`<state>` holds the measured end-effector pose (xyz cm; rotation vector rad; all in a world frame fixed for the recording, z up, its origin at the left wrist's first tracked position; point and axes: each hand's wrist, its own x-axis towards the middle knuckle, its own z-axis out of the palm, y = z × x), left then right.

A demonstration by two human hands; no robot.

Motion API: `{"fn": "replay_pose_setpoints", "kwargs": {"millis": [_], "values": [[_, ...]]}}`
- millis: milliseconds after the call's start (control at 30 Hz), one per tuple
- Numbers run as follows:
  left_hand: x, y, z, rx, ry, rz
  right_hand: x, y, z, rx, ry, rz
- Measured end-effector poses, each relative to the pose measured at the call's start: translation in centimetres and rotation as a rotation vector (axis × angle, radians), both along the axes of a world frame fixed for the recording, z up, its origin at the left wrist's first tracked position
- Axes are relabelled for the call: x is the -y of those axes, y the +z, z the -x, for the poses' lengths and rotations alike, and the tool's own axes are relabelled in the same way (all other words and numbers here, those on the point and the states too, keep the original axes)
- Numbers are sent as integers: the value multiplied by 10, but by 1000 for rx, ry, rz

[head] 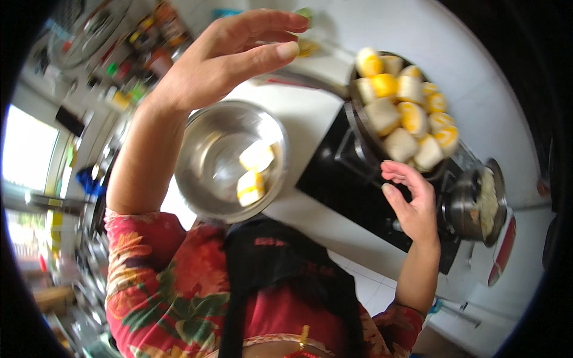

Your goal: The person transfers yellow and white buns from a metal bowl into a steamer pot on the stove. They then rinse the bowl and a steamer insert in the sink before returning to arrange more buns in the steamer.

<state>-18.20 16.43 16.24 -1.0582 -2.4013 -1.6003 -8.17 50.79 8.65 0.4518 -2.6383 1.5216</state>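
My left hand (244, 56) is raised over the counter beyond the steel bowl, its thumb and fingers apart with nothing visible between them. Below the left forearm sits a stainless steel mixing bowl (210, 129), with two yellow-and-white bun pieces (251, 187) on its right side. A dark long-handled pan (358, 121) on the stove is heaped with yellow-and-white rolled buns (400, 145). At the pan's near edge my right hand (412, 201) hovers over the stove, palm turned inward and fingers loosely curved. It holds nothing that I can see.
The black glass gas stove (322, 179) lies at an angle on the pale counter (309, 112). A metal pot (463, 203) with pale food stands right of my right hand. Bottles and jars (156, 62) crowd the far left, and a window (29, 147) is at the left.
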Motion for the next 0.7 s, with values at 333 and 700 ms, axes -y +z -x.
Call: {"fn": "replay_pose_setpoints", "kwargs": {"millis": [333,700], "values": [[103,-154,-112,315,600,476,159,-62,50,-227,503,-399],[77,-183,-128,397,355,789,251,-148,96,-293,836,-1164]]}}
